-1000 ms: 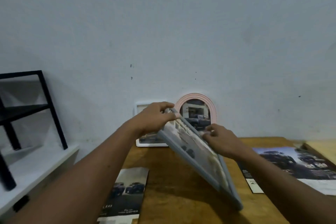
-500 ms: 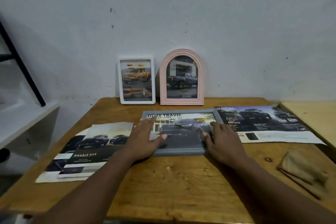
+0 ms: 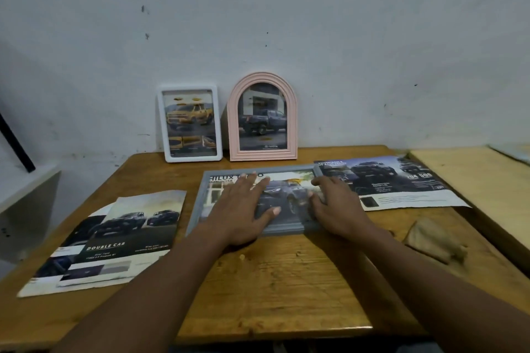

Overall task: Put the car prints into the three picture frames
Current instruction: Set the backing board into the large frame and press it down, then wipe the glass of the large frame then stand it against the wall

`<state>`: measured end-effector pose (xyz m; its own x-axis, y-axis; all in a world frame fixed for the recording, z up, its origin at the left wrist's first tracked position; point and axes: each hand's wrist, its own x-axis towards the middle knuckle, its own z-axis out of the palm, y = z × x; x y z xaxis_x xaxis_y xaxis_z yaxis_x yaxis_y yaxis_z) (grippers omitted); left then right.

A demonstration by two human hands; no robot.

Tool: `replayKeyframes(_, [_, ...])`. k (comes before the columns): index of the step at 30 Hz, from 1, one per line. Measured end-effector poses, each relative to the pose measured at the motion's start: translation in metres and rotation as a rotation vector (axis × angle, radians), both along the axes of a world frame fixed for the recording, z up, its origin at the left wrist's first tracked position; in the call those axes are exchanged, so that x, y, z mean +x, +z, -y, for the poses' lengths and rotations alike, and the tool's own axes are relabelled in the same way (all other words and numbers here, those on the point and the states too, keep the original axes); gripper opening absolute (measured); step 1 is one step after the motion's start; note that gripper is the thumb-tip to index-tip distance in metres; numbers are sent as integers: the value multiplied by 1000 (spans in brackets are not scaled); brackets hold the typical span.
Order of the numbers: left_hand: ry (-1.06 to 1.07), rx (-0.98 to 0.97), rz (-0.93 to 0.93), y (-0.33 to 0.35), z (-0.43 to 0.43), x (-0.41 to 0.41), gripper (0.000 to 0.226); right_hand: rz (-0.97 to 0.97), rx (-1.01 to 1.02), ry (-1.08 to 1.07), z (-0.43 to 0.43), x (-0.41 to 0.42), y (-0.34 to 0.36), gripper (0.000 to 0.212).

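A grey picture frame (image 3: 200,203) lies flat face up on the wooden table (image 3: 286,281), with a dark car print inside it. My left hand (image 3: 243,209) rests flat on its glass, fingers straight. My right hand (image 3: 335,203) rests flat on the frame's right part. A white frame (image 3: 189,123) with a yellow truck print and a pink arched frame (image 3: 262,117) with a dark truck print stand upright against the wall behind.
Loose car brochure sheets (image 3: 114,238) lie at the table's left. Another brochure sheet (image 3: 401,180) lies at the right, touching the grey frame. A brown cloth (image 3: 433,238) sits near the right edge. A second wooden surface (image 3: 473,180) adjoins on the right.
One second ago both hands held the grey frame tilted up in the air. It now lies flat on the table, and my hands have slid further over its glass.
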<state>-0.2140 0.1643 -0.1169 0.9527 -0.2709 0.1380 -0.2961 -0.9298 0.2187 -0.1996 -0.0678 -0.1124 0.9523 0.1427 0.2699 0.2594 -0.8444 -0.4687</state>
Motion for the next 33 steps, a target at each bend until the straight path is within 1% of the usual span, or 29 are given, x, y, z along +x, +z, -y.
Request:
replayKeyframes(4, [-178, -9, 14, 5, 74, -5, 71, 60, -80, -108, 41, -11, 10, 30])
replayKeyframes(7, [-260, 7, 3, 5, 119, -10, 69, 36, -146, -221, 83, -30, 13, 26])
replayKeyframes(12, [-268, 93, -102, -8, 150, -11, 74, -98, -319, -316, 135, -64, 9, 38])
replayKeyframes(16, [-267, 118, -93, -15, 151, -14, 73, -124, -280, -276, 143, -83, -6, 37])
replayKeyframes(19, [-256, 102, -92, -14, 152, -16, 72, -22, -245, -279, 142, -90, -17, 33])
replayKeyframes(21, [-255, 67, -104, -11, 151, -16, 72, 21, -178, -256, 145, -89, -16, 23])
replayKeyframes(24, [-253, 14, -97, -3, 140, -13, 71, -18, -170, -173, 145, -80, -3, 7])
replayKeyframes(26, [-210, -16, -74, 5, 123, -6, 70, -37, -173, -133, 135, -69, 9, 16])
replayKeyframes(28, [-145, -62, -54, 13, 97, 2, 68, -23, -126, -80, 115, -52, 24, 20])
replayKeyframes(31, [-26, -112, 18, 21, 43, 20, 66, 60, -46, -2, 68, -19, 50, 19])
replayKeyframes(33, [79, -143, 40, 21, 3, 31, 66, 80, -54, 71, 28, 3, 63, 19])
